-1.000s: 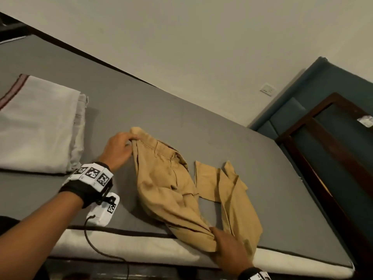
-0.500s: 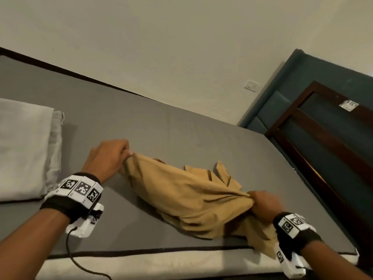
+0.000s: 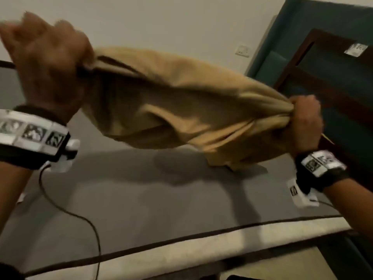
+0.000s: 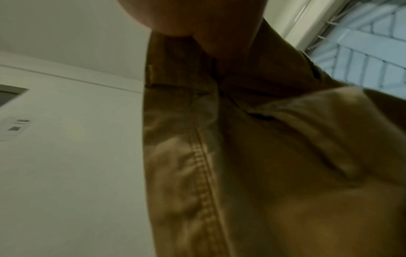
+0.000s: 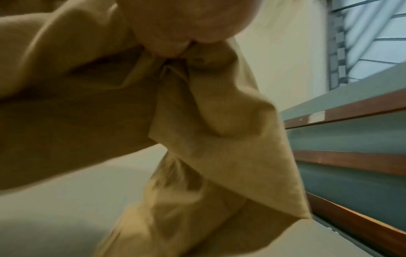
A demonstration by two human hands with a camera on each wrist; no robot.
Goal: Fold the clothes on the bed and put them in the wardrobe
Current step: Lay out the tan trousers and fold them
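Observation:
Tan trousers [image 3: 181, 102] hang in the air above the grey bed [image 3: 141, 199], stretched between both hands. My left hand [image 3: 46, 57], raised high at the upper left, grips the waistband end [image 4: 182, 78]. My right hand [image 3: 304, 120], lower at the right, grips the bunched leg ends [image 5: 197, 83]. The cloth sags in the middle and its lowest fold hangs close to the mattress; whether it touches I cannot tell. The picture is blurred by motion. The wardrobe is not in view.
A teal headboard with a dark wooden frame [image 3: 323, 67] stands at the right of the bed. The mattress's pale front edge [image 3: 181, 247] runs along the bottom. A wall socket [image 3: 242, 51] sits on the cream wall behind.
Both hands have lifted the trousers off the bed, the left hand rising far higher. A second ago the trousers lay spread flat and the right hand only touched them. The folded white cloth has left view.

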